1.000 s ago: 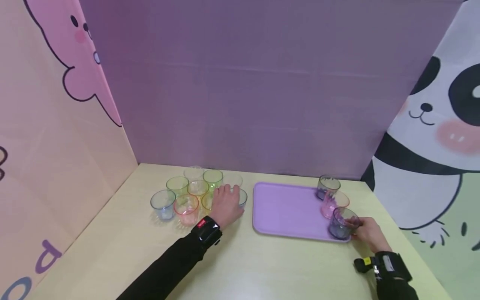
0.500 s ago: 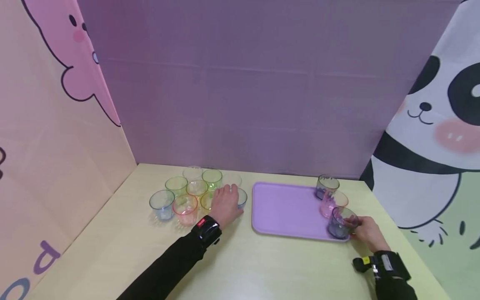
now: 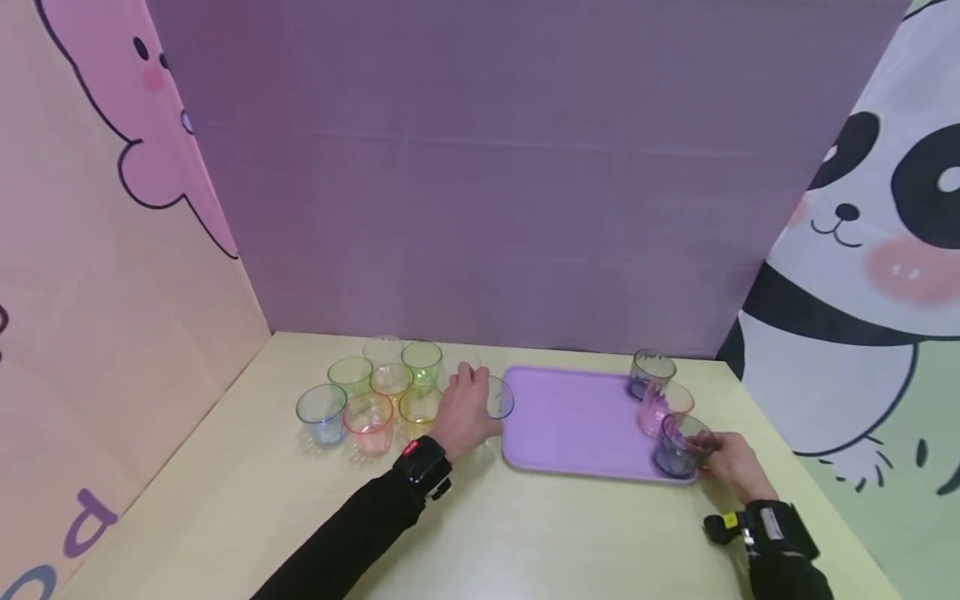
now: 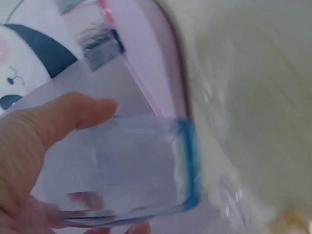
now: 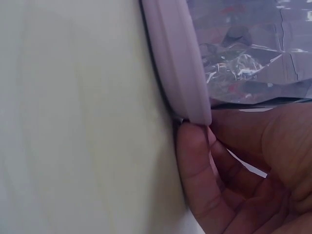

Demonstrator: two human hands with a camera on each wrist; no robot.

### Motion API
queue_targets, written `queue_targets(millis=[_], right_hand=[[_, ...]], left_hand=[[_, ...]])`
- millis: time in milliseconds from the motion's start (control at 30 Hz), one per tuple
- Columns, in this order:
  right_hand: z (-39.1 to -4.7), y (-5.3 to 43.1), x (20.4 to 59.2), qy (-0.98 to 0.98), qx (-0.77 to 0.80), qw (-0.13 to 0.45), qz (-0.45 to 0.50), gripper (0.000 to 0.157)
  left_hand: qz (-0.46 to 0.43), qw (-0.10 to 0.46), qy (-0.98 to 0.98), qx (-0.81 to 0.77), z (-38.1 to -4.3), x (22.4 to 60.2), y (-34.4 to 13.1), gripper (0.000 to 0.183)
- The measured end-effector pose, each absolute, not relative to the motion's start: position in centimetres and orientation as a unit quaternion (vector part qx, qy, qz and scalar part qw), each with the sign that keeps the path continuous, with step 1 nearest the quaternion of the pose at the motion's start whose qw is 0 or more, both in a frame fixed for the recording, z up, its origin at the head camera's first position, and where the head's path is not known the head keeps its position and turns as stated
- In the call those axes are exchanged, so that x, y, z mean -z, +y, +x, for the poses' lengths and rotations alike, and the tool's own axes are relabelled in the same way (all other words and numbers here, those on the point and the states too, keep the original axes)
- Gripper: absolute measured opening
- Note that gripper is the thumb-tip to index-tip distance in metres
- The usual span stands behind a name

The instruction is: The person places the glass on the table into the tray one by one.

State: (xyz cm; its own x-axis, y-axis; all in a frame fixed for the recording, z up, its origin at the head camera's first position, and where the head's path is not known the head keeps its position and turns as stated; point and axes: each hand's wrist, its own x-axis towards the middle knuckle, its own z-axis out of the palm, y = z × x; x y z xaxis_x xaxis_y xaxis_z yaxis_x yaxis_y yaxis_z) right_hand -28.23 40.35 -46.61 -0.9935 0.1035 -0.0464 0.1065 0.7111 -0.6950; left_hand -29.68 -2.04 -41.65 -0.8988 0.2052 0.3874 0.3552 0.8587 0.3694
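My left hand (image 3: 467,412) grips a clear glass tumbler (image 4: 131,165) with a blue-tinted base, thumb on one side and fingers on the other. In the head view this tumbler overlaps the left edge of the purple tray (image 3: 570,421). My right hand (image 3: 738,468) pinches the tray's near right corner; in the right wrist view a fingertip lies under the tray rim (image 5: 178,63) and the thumb above it. Right beside that thumb stands a dark purple tumbler (image 3: 678,454). Behind it on the tray's right side are a pink tumbler (image 3: 656,410) and a grey one (image 3: 651,372).
Left of the tray, several coloured tumblers stand grouped on the pale table (image 3: 480,533), among them a blue one (image 3: 322,421), a red-rimmed one (image 3: 369,429) and a green one (image 3: 422,360). A purple backdrop (image 3: 480,208) rises behind the table's far edge.
My left hand has moved right with the blue-tinted tumbler, from beside the grouped tumblers to the tray's left edge. The right hand stays at the tray corner.
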Motion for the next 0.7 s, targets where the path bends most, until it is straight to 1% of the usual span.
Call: queue_targets(millis=[200, 333, 500, 700], right_hand=[[-28.2, 40.3, 46.5, 0.923, 0.381, 0.011, 0.062, 0.041], [-28.3, 40.2, 46.3, 0.922, 0.38, 0.022, 0.071, 0.047], [-28.3, 40.1, 46.1, 0.919, 0.385, 0.028, 0.078, 0.05], [-28.3, 40.0, 46.2, 0.92, 0.385, 0.023, 0.07, 0.044]], left_hand=[[-0.146, 0.128, -0.903, 0.382, -29.7, 40.9, -0.1, 0.084], [-0.147, 0.112, -0.877, 0.443, -30.0, 40.5, 1.4, 0.085], [-0.148, 0.097, -0.869, 0.463, -30.5, 40.3, 3.3, 0.086], [-0.126, 0.08, -0.873, 0.464, -31.4, 40.9, 4.8, 0.085]])
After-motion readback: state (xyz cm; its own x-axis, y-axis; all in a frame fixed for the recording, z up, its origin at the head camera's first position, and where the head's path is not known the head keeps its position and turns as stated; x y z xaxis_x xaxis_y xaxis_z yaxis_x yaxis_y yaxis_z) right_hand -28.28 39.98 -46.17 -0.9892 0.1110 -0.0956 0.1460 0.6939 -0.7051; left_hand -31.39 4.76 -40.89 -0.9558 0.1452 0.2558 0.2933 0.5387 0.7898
